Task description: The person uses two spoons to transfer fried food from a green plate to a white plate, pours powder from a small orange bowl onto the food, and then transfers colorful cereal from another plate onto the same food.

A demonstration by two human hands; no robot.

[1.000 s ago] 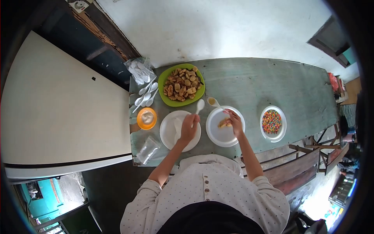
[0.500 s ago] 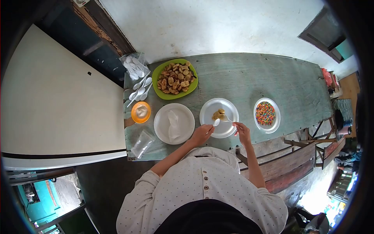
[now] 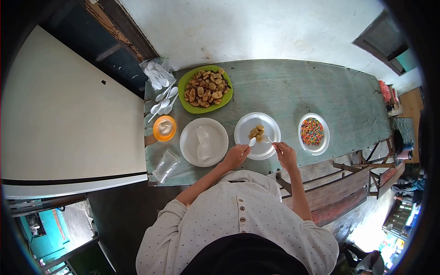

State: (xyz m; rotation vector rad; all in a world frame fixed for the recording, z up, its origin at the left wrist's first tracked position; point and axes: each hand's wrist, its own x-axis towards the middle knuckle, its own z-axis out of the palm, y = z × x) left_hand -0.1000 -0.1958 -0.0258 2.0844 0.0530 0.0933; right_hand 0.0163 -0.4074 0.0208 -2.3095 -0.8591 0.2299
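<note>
My left hand (image 3: 237,155) is closed around a white plastic spoon (image 3: 252,142), its bowl over the near edge of a white plate (image 3: 245,120). My right hand (image 3: 285,154) pinches a second pale plastic spoon (image 3: 267,139), whose head lies low over the plate and blends into it. Between and just beyond the two spoon heads sits a small heap of brownish-yellow pieces (image 3: 257,132) that look like banana slices. Left of this plate stands another white plate (image 3: 187,133) with a crumpled clear plastic piece (image 3: 203,145) in it.
A green plate (image 3: 183,97) of browned pieces sits at the back left, near loose white spoons (image 3: 161,106) and a bag of spoons (image 3: 157,73). An orange bowl (image 3: 164,128) holds white cream. Clear plastic packaging (image 3: 167,166) lies front left; colourful candies (image 3: 312,131) fill a right-hand plate.
The spoon heads have shifted slightly against the brownish-yellow pieces, which are bunched a little differently. Both hands keep their hold. The whole view has tilted slightly.
</note>
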